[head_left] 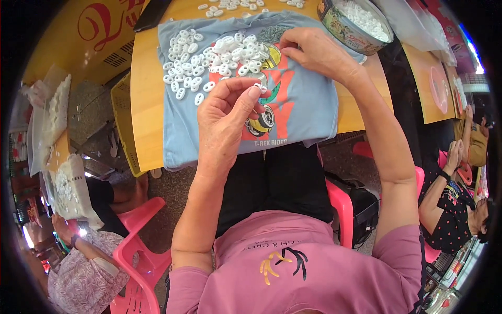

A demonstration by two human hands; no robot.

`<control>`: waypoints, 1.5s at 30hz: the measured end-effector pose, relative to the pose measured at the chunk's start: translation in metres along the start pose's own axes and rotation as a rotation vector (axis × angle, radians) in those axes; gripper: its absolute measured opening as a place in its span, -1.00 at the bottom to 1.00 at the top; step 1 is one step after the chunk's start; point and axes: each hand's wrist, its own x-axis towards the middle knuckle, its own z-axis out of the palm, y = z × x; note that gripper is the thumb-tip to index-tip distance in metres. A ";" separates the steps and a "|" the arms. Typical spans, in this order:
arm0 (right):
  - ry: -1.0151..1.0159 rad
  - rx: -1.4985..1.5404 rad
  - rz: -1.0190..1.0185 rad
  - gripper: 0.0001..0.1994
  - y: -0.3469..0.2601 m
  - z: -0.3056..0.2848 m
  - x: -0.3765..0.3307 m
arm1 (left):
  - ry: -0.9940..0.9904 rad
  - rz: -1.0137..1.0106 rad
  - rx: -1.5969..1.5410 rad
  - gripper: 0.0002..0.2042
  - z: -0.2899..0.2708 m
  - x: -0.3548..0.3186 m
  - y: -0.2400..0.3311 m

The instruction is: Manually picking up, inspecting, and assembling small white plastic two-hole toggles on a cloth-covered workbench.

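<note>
My left hand (226,112) pinches a small white oval plastic piece (260,89) between thumb and forefinger, above a printed light-blue T-shirt (314,112) spread over the table. My right hand (317,52) is at the edge of a heap of tiny grey pieces (272,34), its fingers bent and thumb drawn in. Whether its fingertips hold one is too small to tell. Left of that heap, a loose pile of white two-holed oval pieces (230,54) lies on the shirt, spilling toward the left.
A round printed tin (340,26) full of small white parts stands at the far right. More white pieces (230,5) lie along the table's far side. A yellow crate (123,120) borders the table (145,99) on the left. Other people sit at both sides on pink chairs (141,256).
</note>
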 end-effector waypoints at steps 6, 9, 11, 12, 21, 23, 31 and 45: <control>0.040 -0.032 -0.062 -0.83 0.002 0.003 0.006 | 0.006 -0.005 -0.007 -0.82 -0.001 0.000 0.002; 0.033 -0.096 -0.071 -0.83 0.002 0.005 0.009 | 0.002 -0.001 -0.002 -0.82 0.000 0.000 0.002; -0.010 -0.111 -0.049 -0.85 -0.001 0.001 0.014 | 0.003 -0.001 0.001 -0.82 0.000 0.000 0.002; -0.053 -0.127 -0.026 -0.86 -0.002 -0.001 0.016 | 0.005 -0.003 0.000 -0.83 -0.001 0.001 0.002; 0.068 -0.409 -0.172 -0.89 -0.014 0.010 0.007 | 0.004 -0.009 -0.021 -0.83 -0.004 0.003 -0.003; 0.089 -0.379 -0.185 -0.90 -0.019 0.010 0.003 | 0.004 -0.013 -0.030 -0.83 -0.005 0.003 -0.003; 0.327 -0.029 -0.237 -0.76 -0.009 0.009 -0.020 | 0.004 -0.004 -0.075 -0.78 0.001 0.004 -0.005; 0.097 1.249 0.336 -0.77 -0.076 0.012 -0.067 | -0.057 -0.045 -0.127 -0.80 0.007 -0.003 -0.002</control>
